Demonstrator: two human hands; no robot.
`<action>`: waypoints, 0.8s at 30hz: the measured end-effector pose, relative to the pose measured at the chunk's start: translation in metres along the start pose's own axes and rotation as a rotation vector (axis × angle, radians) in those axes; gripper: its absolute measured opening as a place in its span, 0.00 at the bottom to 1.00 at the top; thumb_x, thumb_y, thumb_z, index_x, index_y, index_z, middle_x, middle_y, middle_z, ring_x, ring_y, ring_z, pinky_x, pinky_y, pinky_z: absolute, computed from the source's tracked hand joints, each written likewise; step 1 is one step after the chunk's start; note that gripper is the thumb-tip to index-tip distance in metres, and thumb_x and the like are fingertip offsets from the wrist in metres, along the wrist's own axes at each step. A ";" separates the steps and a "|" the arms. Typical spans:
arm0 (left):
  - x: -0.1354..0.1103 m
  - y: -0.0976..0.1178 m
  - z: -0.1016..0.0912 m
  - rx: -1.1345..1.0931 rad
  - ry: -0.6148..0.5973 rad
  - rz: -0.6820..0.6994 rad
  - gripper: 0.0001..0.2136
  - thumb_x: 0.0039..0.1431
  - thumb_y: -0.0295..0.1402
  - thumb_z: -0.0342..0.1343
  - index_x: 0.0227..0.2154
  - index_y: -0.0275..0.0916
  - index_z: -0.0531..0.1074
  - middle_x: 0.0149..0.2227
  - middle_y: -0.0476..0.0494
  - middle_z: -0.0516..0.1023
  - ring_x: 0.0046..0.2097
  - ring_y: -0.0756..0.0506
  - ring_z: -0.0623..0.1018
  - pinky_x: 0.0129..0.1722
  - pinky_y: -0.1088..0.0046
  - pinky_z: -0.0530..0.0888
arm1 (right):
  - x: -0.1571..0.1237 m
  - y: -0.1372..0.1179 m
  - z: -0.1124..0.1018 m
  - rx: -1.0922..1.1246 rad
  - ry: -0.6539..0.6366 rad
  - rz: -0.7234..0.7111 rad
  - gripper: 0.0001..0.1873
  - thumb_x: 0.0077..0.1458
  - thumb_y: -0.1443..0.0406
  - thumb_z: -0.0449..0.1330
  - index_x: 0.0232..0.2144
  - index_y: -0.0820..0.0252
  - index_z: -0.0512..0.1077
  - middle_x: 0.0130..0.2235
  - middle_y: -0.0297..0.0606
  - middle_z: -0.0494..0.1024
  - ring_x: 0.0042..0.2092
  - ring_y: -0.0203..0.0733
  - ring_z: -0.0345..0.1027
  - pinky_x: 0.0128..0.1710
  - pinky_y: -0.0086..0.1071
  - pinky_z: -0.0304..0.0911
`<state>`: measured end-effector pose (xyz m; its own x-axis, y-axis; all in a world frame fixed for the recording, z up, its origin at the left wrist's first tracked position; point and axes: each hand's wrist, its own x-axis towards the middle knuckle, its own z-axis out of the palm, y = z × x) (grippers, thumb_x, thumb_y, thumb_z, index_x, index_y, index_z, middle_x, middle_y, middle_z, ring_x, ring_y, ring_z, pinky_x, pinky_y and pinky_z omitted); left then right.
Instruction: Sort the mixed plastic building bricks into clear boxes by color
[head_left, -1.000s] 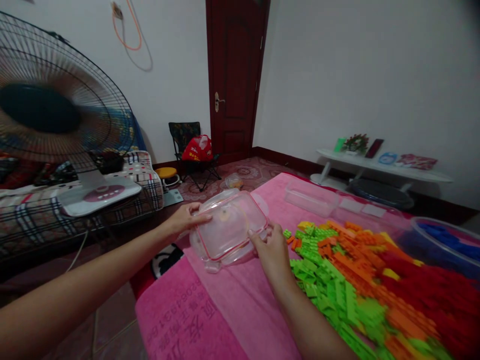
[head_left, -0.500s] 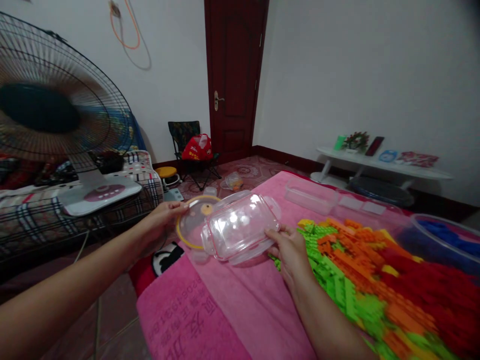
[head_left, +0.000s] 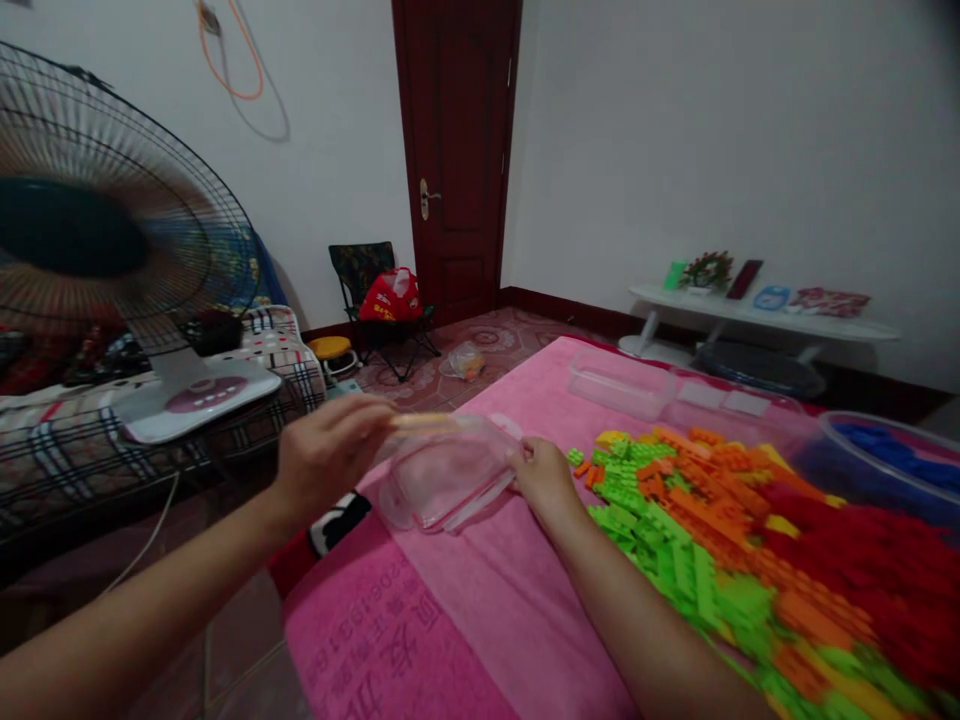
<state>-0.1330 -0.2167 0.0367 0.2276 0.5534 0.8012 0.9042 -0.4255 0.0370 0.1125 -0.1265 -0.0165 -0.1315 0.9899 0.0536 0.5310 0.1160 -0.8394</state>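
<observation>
My left hand point(head_left: 324, 448) is closed on the edge of a round clear lid with a yellow rim point(head_left: 426, 423). That lid is tilted nearly edge-on and blurred by motion. In my right hand point(head_left: 543, 474), fingers and thumb pinch the right edge of a clear rectangular plastic lid point(head_left: 454, 475). The two lids overlap in view over the pink cloth point(head_left: 480, 590); whether they touch I cannot tell. To the right of my right hand lies a heap of green building bricks point(head_left: 675, 550) and orange building bricks point(head_left: 705, 490).
Red bricks point(head_left: 862, 570) are piled at the right, near a round clear tub point(head_left: 832, 430) of blue bricks. Clear rectangular containers point(head_left: 619, 390) stand along the cloth's far side. A fan point(head_left: 82, 230) stands at left, and a chair point(head_left: 360, 265) holds a red bag.
My left hand has turned, swinging the round lid from face-on to nearly edge-on. The right hand has shifted slightly left, and the rectangular lid has moved lower and left.
</observation>
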 end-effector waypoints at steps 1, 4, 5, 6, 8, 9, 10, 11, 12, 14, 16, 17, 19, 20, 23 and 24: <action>-0.009 0.009 0.007 -0.002 -0.069 0.102 0.07 0.56 0.29 0.56 0.38 0.41 0.72 0.41 0.45 0.77 0.41 0.47 0.75 0.40 0.72 0.71 | -0.004 -0.003 -0.006 -0.095 -0.004 -0.008 0.08 0.52 0.68 0.52 0.25 0.61 0.69 0.21 0.36 0.72 0.27 0.37 0.68 0.25 0.26 0.59; -0.032 0.029 0.023 0.012 -0.293 0.226 0.09 0.56 0.30 0.55 0.41 0.43 0.73 0.44 0.45 0.76 0.41 0.46 0.74 0.40 0.69 0.71 | -0.024 -0.015 -0.029 -0.286 -0.008 -0.088 0.14 0.54 0.69 0.48 0.24 0.63 0.72 0.27 0.42 0.76 0.33 0.40 0.69 0.32 0.29 0.60; -0.036 0.033 0.026 0.005 -0.343 0.219 0.09 0.57 0.31 0.54 0.41 0.43 0.73 0.45 0.45 0.76 0.41 0.46 0.74 0.40 0.69 0.71 | -0.032 -0.018 -0.037 -0.308 -0.009 -0.142 0.14 0.54 0.69 0.49 0.26 0.64 0.74 0.30 0.44 0.77 0.36 0.41 0.69 0.35 0.30 0.60; -0.038 0.036 0.026 -0.011 -0.389 0.203 0.10 0.58 0.32 0.54 0.42 0.44 0.73 0.45 0.45 0.76 0.41 0.46 0.74 0.40 0.69 0.71 | -0.041 -0.021 -0.046 -0.303 -0.011 -0.195 0.13 0.54 0.68 0.50 0.29 0.63 0.75 0.34 0.44 0.77 0.39 0.41 0.69 0.38 0.30 0.60; -0.034 0.039 0.023 -0.062 -0.473 0.163 0.10 0.58 0.34 0.53 0.43 0.46 0.73 0.46 0.45 0.75 0.42 0.46 0.74 0.40 0.69 0.71 | -0.060 -0.024 -0.063 -0.247 -0.022 -0.261 0.13 0.53 0.67 0.51 0.35 0.62 0.76 0.40 0.44 0.77 0.44 0.42 0.69 0.44 0.32 0.60; -0.029 0.039 0.020 -0.096 -0.520 0.145 0.10 0.58 0.36 0.53 0.42 0.46 0.74 0.46 0.46 0.75 0.43 0.46 0.74 0.40 0.69 0.71 | -0.069 -0.025 -0.070 -0.220 -0.023 -0.270 0.14 0.54 0.67 0.52 0.37 0.62 0.76 0.42 0.44 0.77 0.46 0.43 0.68 0.46 0.33 0.60; -0.023 0.039 0.017 -0.132 -0.563 0.131 0.10 0.57 0.37 0.54 0.41 0.47 0.74 0.46 0.46 0.75 0.44 0.45 0.74 0.41 0.69 0.71 | -0.077 -0.025 -0.077 -0.204 -0.020 -0.271 0.14 0.54 0.66 0.52 0.38 0.62 0.76 0.44 0.44 0.76 0.48 0.44 0.67 0.48 0.35 0.59; -0.017 0.039 0.013 -0.167 -0.597 0.121 0.10 0.57 0.39 0.54 0.40 0.46 0.75 0.45 0.46 0.75 0.44 0.45 0.74 0.42 0.69 0.70 | -0.085 -0.024 -0.083 -0.198 -0.011 -0.270 0.14 0.54 0.66 0.52 0.38 0.61 0.76 0.45 0.45 0.76 0.50 0.45 0.66 0.50 0.36 0.58; -0.010 0.040 0.011 -0.197 -0.614 0.116 0.09 0.57 0.39 0.54 0.38 0.45 0.76 0.43 0.46 0.76 0.43 0.45 0.74 0.42 0.69 0.70 | -0.092 -0.024 -0.088 -0.197 -0.002 -0.269 0.14 0.54 0.65 0.52 0.38 0.60 0.76 0.46 0.44 0.75 0.51 0.45 0.65 0.52 0.38 0.57; 0.004 0.040 0.009 -0.245 -0.583 0.107 0.09 0.58 0.37 0.52 0.33 0.42 0.76 0.36 0.46 0.78 0.39 0.47 0.74 0.42 0.70 0.69 | -0.105 -0.024 -0.095 -0.186 0.007 -0.263 0.13 0.54 0.65 0.53 0.38 0.58 0.76 0.47 0.43 0.75 0.52 0.45 0.65 0.52 0.38 0.57; 0.020 0.042 0.016 -0.279 -0.515 0.080 0.10 0.59 0.36 0.51 0.30 0.40 0.76 0.32 0.46 0.77 0.36 0.48 0.74 0.39 0.71 0.69 | -0.117 -0.028 -0.099 -0.160 -0.008 -0.247 0.13 0.54 0.65 0.53 0.39 0.57 0.76 0.45 0.42 0.75 0.50 0.43 0.66 0.51 0.36 0.58; 0.029 0.043 0.023 -0.295 -0.476 0.062 0.10 0.59 0.35 0.51 0.31 0.40 0.76 0.31 0.46 0.77 0.36 0.48 0.74 0.38 0.72 0.69 | -0.122 -0.032 -0.100 -0.146 -0.023 -0.240 0.13 0.54 0.66 0.54 0.39 0.57 0.76 0.45 0.41 0.75 0.48 0.42 0.67 0.50 0.35 0.59; 0.053 0.046 0.045 -0.337 -0.411 0.027 0.10 0.59 0.36 0.51 0.33 0.40 0.76 0.33 0.46 0.78 0.36 0.49 0.75 0.37 0.73 0.70 | -0.130 -0.038 -0.102 -0.135 -0.080 -0.250 0.13 0.53 0.67 0.54 0.38 0.56 0.76 0.42 0.39 0.76 0.46 0.41 0.68 0.47 0.32 0.59; 0.067 0.048 0.061 -0.364 -0.392 0.016 0.10 0.59 0.36 0.51 0.34 0.40 0.75 0.34 0.46 0.78 0.36 0.49 0.75 0.38 0.73 0.70 | -0.132 -0.041 -0.103 -0.139 -0.116 -0.266 0.12 0.53 0.68 0.54 0.38 0.56 0.76 0.41 0.38 0.76 0.44 0.40 0.68 0.45 0.31 0.60; 0.112 0.057 0.121 -0.466 -0.363 -0.019 0.12 0.58 0.36 0.51 0.42 0.39 0.73 0.39 0.43 0.77 0.36 0.48 0.76 0.35 0.74 0.72 | -0.137 -0.045 -0.107 -0.157 -0.202 -0.307 0.13 0.51 0.69 0.54 0.37 0.56 0.76 0.40 0.37 0.76 0.40 0.39 0.69 0.39 0.29 0.61; 0.126 0.062 0.143 -0.467 -0.382 -0.010 0.13 0.57 0.36 0.52 0.42 0.38 0.73 0.40 0.42 0.77 0.37 0.48 0.76 0.36 0.73 0.72 | -0.137 -0.045 -0.109 -0.156 -0.215 -0.303 0.13 0.50 0.69 0.55 0.37 0.56 0.76 0.40 0.37 0.77 0.39 0.39 0.69 0.38 0.29 0.61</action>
<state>0.0039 -0.0712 0.0541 0.4116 0.7405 0.5314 0.6722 -0.6403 0.3716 0.1986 -0.2587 0.0727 -0.4650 0.8712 0.1572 0.5600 0.4270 -0.7100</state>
